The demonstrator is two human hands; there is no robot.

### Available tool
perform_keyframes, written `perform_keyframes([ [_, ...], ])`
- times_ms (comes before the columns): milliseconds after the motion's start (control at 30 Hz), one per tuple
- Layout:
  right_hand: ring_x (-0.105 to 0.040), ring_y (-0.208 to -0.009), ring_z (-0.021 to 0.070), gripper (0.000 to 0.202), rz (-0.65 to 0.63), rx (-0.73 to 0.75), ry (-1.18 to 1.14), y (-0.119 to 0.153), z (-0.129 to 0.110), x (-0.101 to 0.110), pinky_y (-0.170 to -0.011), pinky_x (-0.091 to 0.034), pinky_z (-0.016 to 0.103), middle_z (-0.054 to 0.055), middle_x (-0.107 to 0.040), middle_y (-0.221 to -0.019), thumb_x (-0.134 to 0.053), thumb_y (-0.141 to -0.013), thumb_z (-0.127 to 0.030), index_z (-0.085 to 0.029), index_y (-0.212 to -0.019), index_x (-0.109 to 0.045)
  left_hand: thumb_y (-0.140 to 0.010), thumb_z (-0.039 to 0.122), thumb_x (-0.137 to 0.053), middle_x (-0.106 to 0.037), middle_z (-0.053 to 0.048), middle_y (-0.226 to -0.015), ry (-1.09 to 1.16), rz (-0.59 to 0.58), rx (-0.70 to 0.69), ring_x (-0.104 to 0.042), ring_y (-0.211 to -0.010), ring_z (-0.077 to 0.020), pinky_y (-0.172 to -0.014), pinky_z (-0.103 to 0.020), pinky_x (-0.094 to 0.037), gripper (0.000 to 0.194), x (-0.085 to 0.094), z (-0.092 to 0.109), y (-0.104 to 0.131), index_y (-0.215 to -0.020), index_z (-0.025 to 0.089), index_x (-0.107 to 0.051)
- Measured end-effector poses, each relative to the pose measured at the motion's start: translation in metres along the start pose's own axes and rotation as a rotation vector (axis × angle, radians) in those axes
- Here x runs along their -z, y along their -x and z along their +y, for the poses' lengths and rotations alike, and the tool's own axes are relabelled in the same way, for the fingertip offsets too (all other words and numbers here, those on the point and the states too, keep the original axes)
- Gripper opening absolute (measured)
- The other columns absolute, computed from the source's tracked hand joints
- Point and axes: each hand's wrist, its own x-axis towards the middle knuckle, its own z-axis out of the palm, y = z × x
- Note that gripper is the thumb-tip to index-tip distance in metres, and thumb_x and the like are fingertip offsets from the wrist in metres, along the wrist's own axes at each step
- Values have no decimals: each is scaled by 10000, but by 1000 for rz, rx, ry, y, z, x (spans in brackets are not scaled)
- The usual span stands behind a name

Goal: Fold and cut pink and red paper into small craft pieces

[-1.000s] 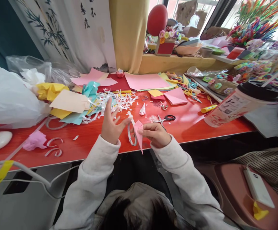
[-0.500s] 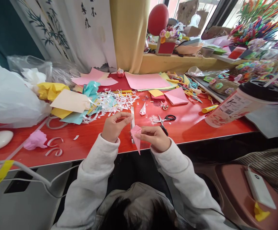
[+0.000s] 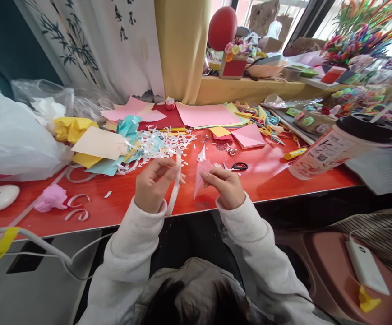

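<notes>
Between the fingers of my left hand (image 3: 154, 184) is a narrow white paper strip (image 3: 174, 192), held nearly upright over the table's front edge. My right hand (image 3: 225, 184) pinches a folded pink paper piece (image 3: 200, 178), its point hanging down; it looks slightly blurred. The two hands are apart, with a gap between strip and paper. Just behind the pink piece, a small folded light pink paper (image 3: 201, 154) lies on the red table (image 3: 266, 180). Black-handled scissors (image 3: 239, 166) rest beyond my right hand, partly hidden by it.
White paper shreds (image 3: 155, 146) and crumpled coloured paper lie at the left. Pink square sheets (image 3: 249, 135) and a large pink sheet (image 3: 206, 114) are farther back. At the right stand a lidded drink cup (image 3: 338, 144) and, nearby, a yellow tube (image 3: 295, 154).
My hands have moved apart. The left one has carried the white strip left and toward me; the right one has shifted the pink folded paper slightly right and away from me.
</notes>
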Motion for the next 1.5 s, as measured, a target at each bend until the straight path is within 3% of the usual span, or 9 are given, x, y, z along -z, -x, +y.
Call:
perform_keyframes([
  [167, -518, -504, 78, 224, 22, -4, -13, -7, -4, 0, -531, -439, 219, -24, -542, -540, -687, -639, -354, -158, -569, -604, -706, 243, -651, -614, 27, -488, -18, -64, 307, -581, -437, -107, -467, -204, -473, 109, -14, 14, 20, -716, 159, -582],
  [267, -503, -489, 75, 228, -6, 38, 45, -4, -8, -4, -505, -425, 212, -26, -531, -504, -665, -660, -342, -157, -548, -591, -711, 285, -639, -615, 23, -492, -58, -60, 394, -582, -434, -109, -460, -204, -473, 135, -23, 17, 22, -711, 156, -601],
  [700, -458, -484, 61, 210, -23, 83, 202, 1, -13, -3, -494, -373, 200, -28, -515, -486, -612, -702, -229, -144, -518, -559, -725, 323, -623, -645, -9, -541, -71, -51, 371, -609, -485, -131, -498, -228, -511, 190, -28, 6, 16, -730, 133, -628],
  [1233, -482, -538, 87, 226, -5, 231, 390, 4, -9, -4, -551, -389, 238, 2, -548, -557, -584, -749, -242, -153, -541, -571, -729, 351, -615, -621, 2, -483, -211, 40, 434, -594, -430, -99, -470, -175, -464, 266, -34, 11, 11, -577, 132, -605],
  [1500, -551, -628, 105, 93, -100, 350, 342, 0, 1, 3, -594, -445, 242, 31, -607, -690, -594, -744, -201, -153, -709, -666, -710, 428, -616, -616, -4, -489, -213, 41, 428, -587, -437, -110, -471, -200, -454, 315, -31, 3, 12, -589, 137, -604],
])
